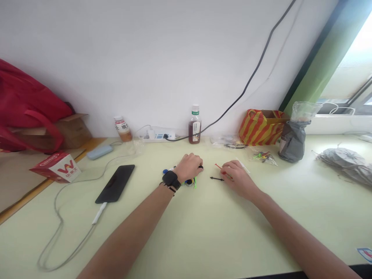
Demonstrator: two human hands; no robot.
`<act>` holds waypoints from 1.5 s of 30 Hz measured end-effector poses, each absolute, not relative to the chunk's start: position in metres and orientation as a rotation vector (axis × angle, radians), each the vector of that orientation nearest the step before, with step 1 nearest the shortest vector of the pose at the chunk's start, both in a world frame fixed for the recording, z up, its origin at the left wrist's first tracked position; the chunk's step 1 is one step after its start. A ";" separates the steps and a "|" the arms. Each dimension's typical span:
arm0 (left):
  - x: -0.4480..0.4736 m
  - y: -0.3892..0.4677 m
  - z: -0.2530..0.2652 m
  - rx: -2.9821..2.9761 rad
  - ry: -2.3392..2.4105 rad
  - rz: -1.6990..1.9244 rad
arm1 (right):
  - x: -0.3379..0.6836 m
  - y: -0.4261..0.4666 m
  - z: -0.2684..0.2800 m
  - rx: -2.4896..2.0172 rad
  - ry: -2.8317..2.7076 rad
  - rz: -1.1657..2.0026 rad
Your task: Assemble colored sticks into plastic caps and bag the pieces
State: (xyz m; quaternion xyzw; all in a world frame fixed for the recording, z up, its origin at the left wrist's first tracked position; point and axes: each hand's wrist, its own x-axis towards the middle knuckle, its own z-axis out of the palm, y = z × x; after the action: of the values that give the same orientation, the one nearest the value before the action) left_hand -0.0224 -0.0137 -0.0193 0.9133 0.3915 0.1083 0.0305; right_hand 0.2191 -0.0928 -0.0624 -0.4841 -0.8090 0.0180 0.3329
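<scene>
My left hand (188, 167), with a black watch (171, 179) on its wrist, is curled over a small pile of colourful plastic pieces (189, 182). A small black bit shows at its fingertips; whether it is held or worn is unclear. Part of the pile, including a bright green piece (195, 183) and a blue one (165, 171), sticks out around that hand. To the right, my right hand (236, 178) has its fingers bent down around a thin red plastic piece (217, 166), partly hidden beneath them. Just left of those fingers lies a black double-ended arrow (216, 178).
A phone (115, 184) on a charging cable and a red-white box (59, 167) are at left. Along the wall stand two bottles, one dark (195, 126), and a power strip (159, 135). A striped bag (261, 126), grey bag (293, 141) and bagged pieces (264, 156) are at right.
</scene>
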 end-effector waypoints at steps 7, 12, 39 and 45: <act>-0.029 -0.010 -0.015 2.783 1.183 0.371 | 0.219 -0.100 -0.062 -1.367 -2.259 -0.052; -0.040 -0.003 -0.015 2.736 1.195 0.304 | 0.218 -0.100 -0.061 -1.377 -2.326 0.030; -0.014 -0.017 -0.006 2.033 0.709 0.718 | 0.203 -0.105 -0.038 -1.063 -1.477 1.006; -0.010 -0.026 -0.004 1.917 0.515 0.624 | 0.199 -0.105 -0.040 -1.050 -1.618 0.893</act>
State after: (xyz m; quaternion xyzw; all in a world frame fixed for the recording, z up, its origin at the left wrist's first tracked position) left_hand -0.0099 -0.0265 -0.0038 0.7948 0.2136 0.2585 0.5058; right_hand 0.1995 -0.1046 -0.0403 -0.4316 -0.6652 0.3672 0.4863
